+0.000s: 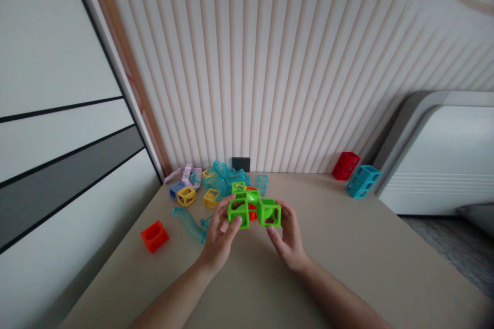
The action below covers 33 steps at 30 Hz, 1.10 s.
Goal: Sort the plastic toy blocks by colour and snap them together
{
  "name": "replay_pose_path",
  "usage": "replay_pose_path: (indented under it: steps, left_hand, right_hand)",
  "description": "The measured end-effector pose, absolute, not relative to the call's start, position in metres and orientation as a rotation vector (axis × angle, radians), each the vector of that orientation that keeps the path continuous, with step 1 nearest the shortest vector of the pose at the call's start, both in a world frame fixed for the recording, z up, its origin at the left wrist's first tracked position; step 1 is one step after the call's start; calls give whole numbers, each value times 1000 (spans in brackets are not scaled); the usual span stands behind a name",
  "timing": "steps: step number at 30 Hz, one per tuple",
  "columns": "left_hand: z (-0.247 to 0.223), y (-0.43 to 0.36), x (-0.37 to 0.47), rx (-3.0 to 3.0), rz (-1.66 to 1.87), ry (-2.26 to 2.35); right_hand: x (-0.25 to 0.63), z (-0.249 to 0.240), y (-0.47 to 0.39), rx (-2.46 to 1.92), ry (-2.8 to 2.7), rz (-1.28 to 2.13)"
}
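Observation:
In the middle of the view, several bright green hollow cube blocks point(252, 197) are held up over the table, grouped closely together. My left hand point(221, 236) is closed around the left green cube, thumb across its front face. My right hand point(287, 239) pinches the right green cube point(269, 213) from its right side, thumb below. Whether the two held cubes are joined I cannot tell. Something red-orange point(252, 212) shows between and behind the green cubes, partly hidden by them.
On the table point(309, 216) lie an orange block point(155, 236), a translucent blue curved tube point(190, 224), yellow cubes point(186, 196), a blue cube point(176, 189), lilac pieces point(188, 175) and a blue translucent pile point(222, 181). Red point(346, 165) and turquoise point(363, 181) blocks stand back right, near the ribbed wall point(270, 72).

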<state>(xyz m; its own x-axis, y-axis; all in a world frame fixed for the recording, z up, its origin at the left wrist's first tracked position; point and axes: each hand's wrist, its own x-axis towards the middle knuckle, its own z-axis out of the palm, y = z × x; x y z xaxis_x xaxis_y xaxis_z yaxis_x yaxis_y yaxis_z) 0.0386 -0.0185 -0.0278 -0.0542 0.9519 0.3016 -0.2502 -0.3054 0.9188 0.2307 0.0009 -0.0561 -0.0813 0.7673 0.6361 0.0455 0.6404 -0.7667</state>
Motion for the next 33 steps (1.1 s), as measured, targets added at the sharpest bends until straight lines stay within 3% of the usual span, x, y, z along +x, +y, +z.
replay_pose_path:
  steps: [17,33]
  left_hand:
    - [-24,-8,46,794,1648,798]
    - [-25,-15,44,988,1581,876]
  right_hand:
    - [232,-51,-6,-681,-1855,674]
    - [227,-54,-5,-710,-1708,947]
